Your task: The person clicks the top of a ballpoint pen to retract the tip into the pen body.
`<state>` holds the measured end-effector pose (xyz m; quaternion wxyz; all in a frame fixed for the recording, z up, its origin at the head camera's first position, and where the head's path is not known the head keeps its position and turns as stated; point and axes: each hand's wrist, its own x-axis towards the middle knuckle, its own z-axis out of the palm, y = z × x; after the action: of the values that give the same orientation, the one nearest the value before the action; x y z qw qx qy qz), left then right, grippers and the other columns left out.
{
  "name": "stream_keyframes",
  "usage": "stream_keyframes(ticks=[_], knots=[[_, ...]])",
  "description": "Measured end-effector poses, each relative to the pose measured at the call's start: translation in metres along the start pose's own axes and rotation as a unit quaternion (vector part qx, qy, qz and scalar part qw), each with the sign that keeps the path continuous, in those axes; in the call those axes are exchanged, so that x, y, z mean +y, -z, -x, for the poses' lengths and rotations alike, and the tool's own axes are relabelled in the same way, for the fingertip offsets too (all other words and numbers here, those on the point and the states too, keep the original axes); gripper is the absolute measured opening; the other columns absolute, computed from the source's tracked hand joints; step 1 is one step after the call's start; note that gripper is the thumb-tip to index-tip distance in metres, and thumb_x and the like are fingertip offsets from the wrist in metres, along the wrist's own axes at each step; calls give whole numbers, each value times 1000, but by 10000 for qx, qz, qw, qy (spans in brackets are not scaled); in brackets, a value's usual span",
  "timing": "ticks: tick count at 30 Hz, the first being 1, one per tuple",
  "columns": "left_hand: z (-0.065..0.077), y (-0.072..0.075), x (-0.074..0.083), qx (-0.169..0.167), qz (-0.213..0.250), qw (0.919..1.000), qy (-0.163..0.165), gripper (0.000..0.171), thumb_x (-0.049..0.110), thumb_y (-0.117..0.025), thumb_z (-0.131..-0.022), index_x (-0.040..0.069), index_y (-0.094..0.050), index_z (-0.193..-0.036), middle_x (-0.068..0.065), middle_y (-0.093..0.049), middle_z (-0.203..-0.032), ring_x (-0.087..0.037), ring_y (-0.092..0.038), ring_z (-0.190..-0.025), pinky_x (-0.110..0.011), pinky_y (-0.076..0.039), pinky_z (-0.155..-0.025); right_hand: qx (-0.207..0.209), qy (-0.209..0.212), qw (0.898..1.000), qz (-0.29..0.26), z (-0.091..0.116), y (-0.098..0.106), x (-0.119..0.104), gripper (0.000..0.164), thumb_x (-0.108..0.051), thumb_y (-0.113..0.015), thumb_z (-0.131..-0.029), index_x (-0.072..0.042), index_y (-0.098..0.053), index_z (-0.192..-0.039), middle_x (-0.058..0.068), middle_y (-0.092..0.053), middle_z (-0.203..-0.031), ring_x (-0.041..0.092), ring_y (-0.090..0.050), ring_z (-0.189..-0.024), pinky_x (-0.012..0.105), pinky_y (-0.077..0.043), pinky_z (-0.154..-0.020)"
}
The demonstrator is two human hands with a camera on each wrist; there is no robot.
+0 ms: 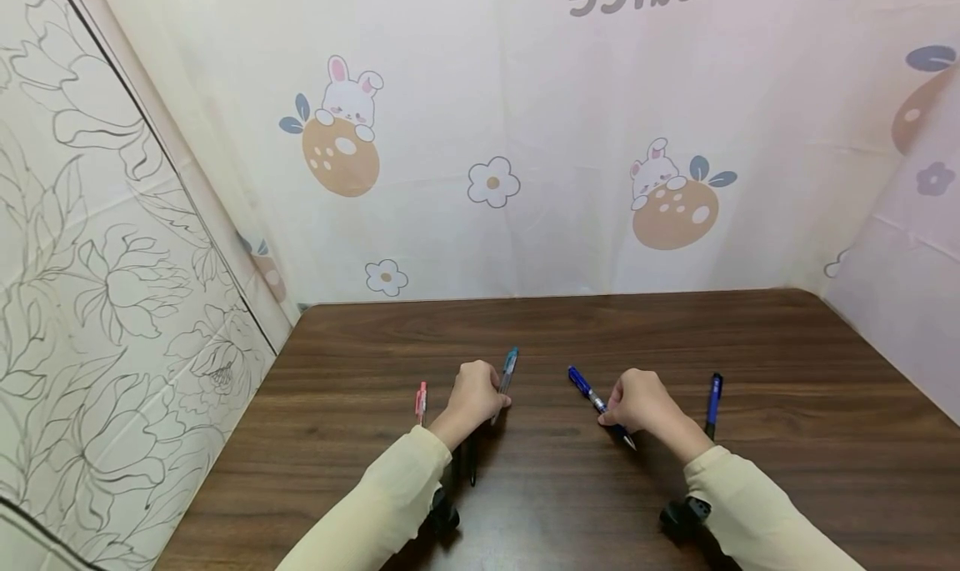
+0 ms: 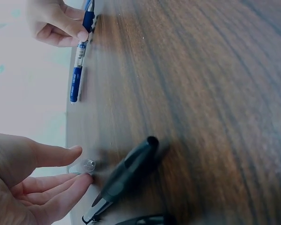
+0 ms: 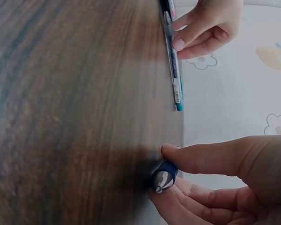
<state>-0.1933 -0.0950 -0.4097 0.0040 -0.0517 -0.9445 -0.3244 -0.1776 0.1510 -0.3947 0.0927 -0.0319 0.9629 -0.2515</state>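
Head: left hand pinches teal pen, right hand pinches blue pen, both low at the desk. Pink pen lies left; second blue pen, right. Left wrist: teal pen's clear end shows; black pen near. Right wrist: blue pen's metal tip protrudes from grip.

Both forearms angle forward and inward, left grip and right grip pinching.
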Motion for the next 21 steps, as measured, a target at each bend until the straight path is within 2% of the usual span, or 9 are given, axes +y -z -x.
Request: stream_keyframes(ticks=[5, 8, 13, 21], knots=[[2, 3, -1, -40, 79, 10000, 28, 19, 6, -83, -71, -3, -69, -80, -14, -70, -76, -17, -62, -61, -25, -52, -51, -33, 80, 9999, -92, 0, 2, 0, 23, -13, -80, -74, -6, -64, -60, 3, -63, -58, 11, -61, -49, 28, -54, -50], [3, 4, -3, 40, 19, 9999, -92, 18, 7, -83, -71, -2, -68, -76, -12, -69, -72, -15, -60, -59, -24, -49, -50, -100, 36, 9997, -202, 0, 2, -1, 22, -12, -80, -74, -6, -64, -61, 4, -63, -59, 11, -62, -50, 28, -55, -51], [6, 4, -7, 98, -34, 9996, -245, 17, 8, -83, -71, -1, -68, -73, -10, -68, -69, -12, -56, -58, -21, -46, -49, -314, -24, 9984, -466, 2, 2, -2, 18, -9, -79, -75, -4, -65, -64, 7, -66, -69, 12, -64, -53, 30, -56, -54], [10, 7, -11, 92, 302, 9989, -333, 15, 4, -81, -71, -2, -69, -75, -10, -70, -69, -10, -58, -57, -18, -47, -49, -426, 119, 9972, -602, 4, 0, -5, 16, -10, -79, -75, -4, -67, -66, 6, -66, -71, 12, -64, -53, 30, -57, -55]])
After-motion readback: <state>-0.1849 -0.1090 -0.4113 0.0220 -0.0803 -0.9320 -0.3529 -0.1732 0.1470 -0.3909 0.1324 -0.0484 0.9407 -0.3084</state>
